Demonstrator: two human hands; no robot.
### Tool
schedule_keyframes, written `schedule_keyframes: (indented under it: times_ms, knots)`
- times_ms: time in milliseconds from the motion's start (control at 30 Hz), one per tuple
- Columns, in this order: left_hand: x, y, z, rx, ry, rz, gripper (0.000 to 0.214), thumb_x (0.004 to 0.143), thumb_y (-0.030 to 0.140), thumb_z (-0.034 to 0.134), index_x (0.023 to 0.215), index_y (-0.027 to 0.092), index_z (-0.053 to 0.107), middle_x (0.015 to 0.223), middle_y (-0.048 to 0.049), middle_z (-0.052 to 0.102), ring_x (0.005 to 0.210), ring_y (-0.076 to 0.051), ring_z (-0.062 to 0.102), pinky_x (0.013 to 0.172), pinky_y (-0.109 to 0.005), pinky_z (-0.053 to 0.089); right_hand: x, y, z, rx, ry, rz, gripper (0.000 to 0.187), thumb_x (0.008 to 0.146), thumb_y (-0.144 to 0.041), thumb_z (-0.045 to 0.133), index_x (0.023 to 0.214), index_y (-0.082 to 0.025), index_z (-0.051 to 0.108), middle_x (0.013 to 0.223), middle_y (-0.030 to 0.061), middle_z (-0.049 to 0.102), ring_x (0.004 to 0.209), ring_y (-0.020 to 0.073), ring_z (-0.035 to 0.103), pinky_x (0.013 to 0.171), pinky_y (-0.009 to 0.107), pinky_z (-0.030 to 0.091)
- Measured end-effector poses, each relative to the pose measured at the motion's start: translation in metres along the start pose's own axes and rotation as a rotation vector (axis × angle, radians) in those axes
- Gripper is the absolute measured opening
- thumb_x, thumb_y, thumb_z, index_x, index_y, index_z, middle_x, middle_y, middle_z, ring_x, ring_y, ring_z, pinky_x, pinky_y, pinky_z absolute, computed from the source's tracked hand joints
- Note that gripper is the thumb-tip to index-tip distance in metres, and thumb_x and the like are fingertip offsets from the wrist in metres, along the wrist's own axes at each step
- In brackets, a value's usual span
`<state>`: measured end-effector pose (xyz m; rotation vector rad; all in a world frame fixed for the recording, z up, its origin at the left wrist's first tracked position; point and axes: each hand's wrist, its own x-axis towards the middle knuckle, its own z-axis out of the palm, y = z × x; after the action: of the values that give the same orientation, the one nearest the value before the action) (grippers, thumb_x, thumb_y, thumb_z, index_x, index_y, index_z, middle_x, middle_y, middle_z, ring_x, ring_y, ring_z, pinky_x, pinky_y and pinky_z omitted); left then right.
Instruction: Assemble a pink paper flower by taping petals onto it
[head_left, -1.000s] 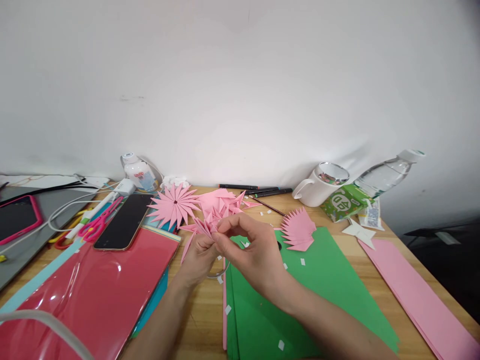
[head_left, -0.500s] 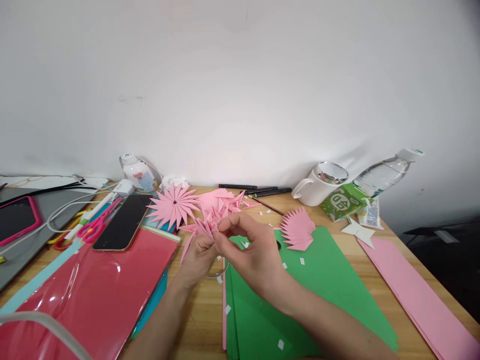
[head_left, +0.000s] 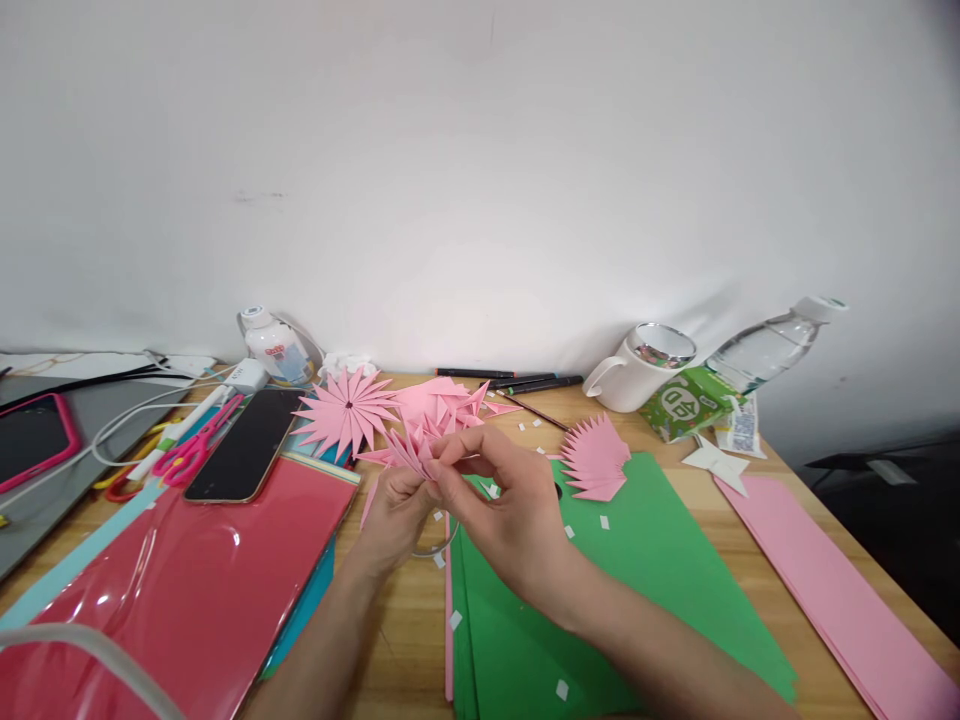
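Between my two hands is a piece of folded pink paper [head_left: 409, 452] with pointed, fanned pleats. My left hand [head_left: 396, 508] is closed round its lower end. The thumb and forefinger of my right hand [head_left: 501, 490] pinch its right edge, partly hiding it. Behind it lies a heap of folded pink paper pieces [head_left: 442, 402]. A round pink paper star [head_left: 349, 406] with many points rests to the left. On the right a half-round pink paper fan [head_left: 596, 458] lies at the top of the green paper stack [head_left: 637, 560].
Red folder [head_left: 202, 570], black phone [head_left: 244, 445] and pink scissors [head_left: 196, 440] lie on the left. Markers [head_left: 536, 382] lie along the wall. A white mug [head_left: 637, 370], green carton [head_left: 686, 402], tilted water bottle [head_left: 776, 345] and pink paper strips [head_left: 832, 590] are on the right.
The pink paper in my hands has turned slightly and its pleats sit closer to my right fingertips. Both hands have hardly moved; the things on the table lie as before.
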<state>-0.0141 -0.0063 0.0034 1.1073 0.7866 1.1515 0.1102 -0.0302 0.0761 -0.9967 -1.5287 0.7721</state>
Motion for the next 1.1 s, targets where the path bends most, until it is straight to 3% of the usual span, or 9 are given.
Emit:
schedule_keyframes:
  times_ms: [100,200,433,633,800,967,1100]
  knots:
    - [0.001,0.003,0.003,-0.019,0.032,0.009,0.041,0.062,0.052,0.073,0.055,0.012,0.068,0.050,-0.0025,0.058,0.055,-0.014,0.053,0.052,-0.024,0.041,0.001,0.004,0.003,-0.128,0.039,-0.103,0.010,0.077,-0.010,0.056,0.077,-0.019,0.061,0.082,0.0054,0.068,0.082,0.0164,0.066,0.070,0.028,0.055]
    - [0.001,0.007,0.005,0.015,0.077,0.042,0.041,0.063,0.051,0.073,0.053,0.012,0.066,0.048,-0.0016,0.057,0.053,-0.013,0.051,0.050,-0.023,0.040,0.001,0.008,0.005,-0.204,0.082,-0.119,0.010,0.077,-0.011,0.058,0.077,-0.019,0.065,0.083,0.0071,0.069,0.088,0.0193,0.066,0.074,0.032,0.054]
    - [0.000,0.011,0.002,0.239,0.098,0.057,0.044,0.065,0.051,0.071,0.048,0.013,0.060,0.042,0.0013,0.047,0.047,-0.011,0.044,0.043,-0.022,0.033,0.005,0.014,0.007,-0.126,0.094,0.028,0.009,0.079,-0.018,0.059,0.070,-0.019,0.060,0.071,0.0023,0.062,0.064,0.0131,0.057,0.056,0.024,0.050]
    - [0.001,0.007,-0.003,0.291,0.117,0.052,0.046,0.066,0.050,0.070,0.045,0.013,0.055,0.043,0.0029,0.041,0.047,-0.010,0.041,0.044,-0.021,0.030,0.005,0.020,0.007,-0.199,0.072,-0.079,0.013,0.082,-0.013,0.052,0.072,-0.019,0.056,0.075,0.0033,0.058,0.068,0.0137,0.054,0.058,0.025,0.048]
    - [0.003,0.006,0.001,0.182,0.081,0.016,0.044,0.068,0.053,0.068,0.051,0.013,0.060,0.047,0.0009,0.050,0.051,-0.013,0.048,0.049,-0.023,0.037,0.008,0.022,0.004,-0.177,0.038,-0.042,0.011,0.081,-0.013,0.052,0.076,-0.019,0.059,0.077,0.0027,0.063,0.071,0.0134,0.058,0.062,0.025,0.050]
    - [0.002,0.009,0.005,-0.021,-0.038,-0.046,0.042,0.067,0.052,0.070,0.056,0.012,0.063,0.048,-0.0010,0.057,0.047,-0.011,0.050,0.049,-0.022,0.039,0.011,0.016,-0.004,-0.158,0.002,-0.063,0.013,0.078,-0.010,0.052,0.079,-0.019,0.061,0.080,0.0030,0.066,0.075,0.0140,0.062,0.067,0.026,0.052]
    - [0.001,0.006,0.004,-0.110,-0.071,-0.129,0.037,0.065,0.049,0.073,0.061,0.012,0.064,0.053,-0.0029,0.064,0.048,-0.013,0.056,0.049,-0.022,0.040,0.013,0.011,-0.009,-0.079,0.014,0.045,0.012,0.076,-0.013,0.053,0.085,-0.018,0.060,0.079,0.0027,0.066,0.069,0.0132,0.063,0.066,0.027,0.053]
